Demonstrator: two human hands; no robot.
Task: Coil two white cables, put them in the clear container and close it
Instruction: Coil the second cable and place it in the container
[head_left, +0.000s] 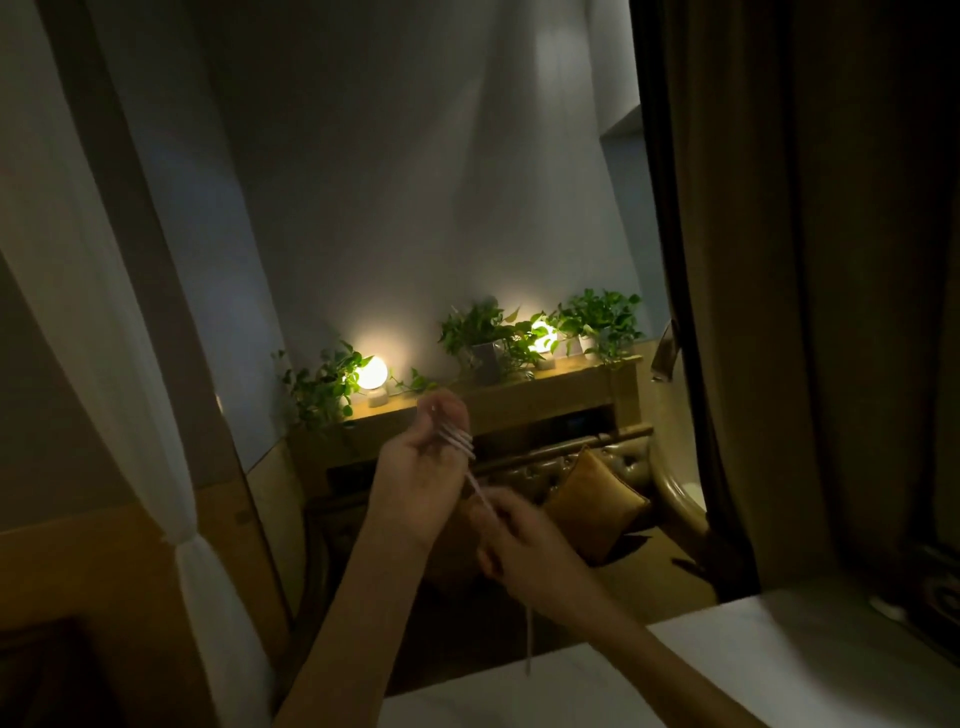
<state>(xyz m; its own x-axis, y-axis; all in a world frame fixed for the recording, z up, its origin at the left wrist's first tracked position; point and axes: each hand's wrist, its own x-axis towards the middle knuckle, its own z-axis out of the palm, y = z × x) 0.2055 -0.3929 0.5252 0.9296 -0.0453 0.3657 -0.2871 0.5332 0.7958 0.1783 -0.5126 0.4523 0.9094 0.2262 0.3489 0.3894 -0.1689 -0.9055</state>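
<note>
A white cable is wound in several loops around the fingers of my left hand, which is raised palm toward me in the middle of the head view. From the loops the cable runs down to my right hand, which pinches it just below and to the right. The cable's free end hangs down from the right hand toward the white surface. The second cable and the clear container are not in view.
A wooden shelf behind carries two glowing round lamps and several potted plants. A tufted seat with a brown cushion lies below it. A white curtain hangs left, a dark curtain right.
</note>
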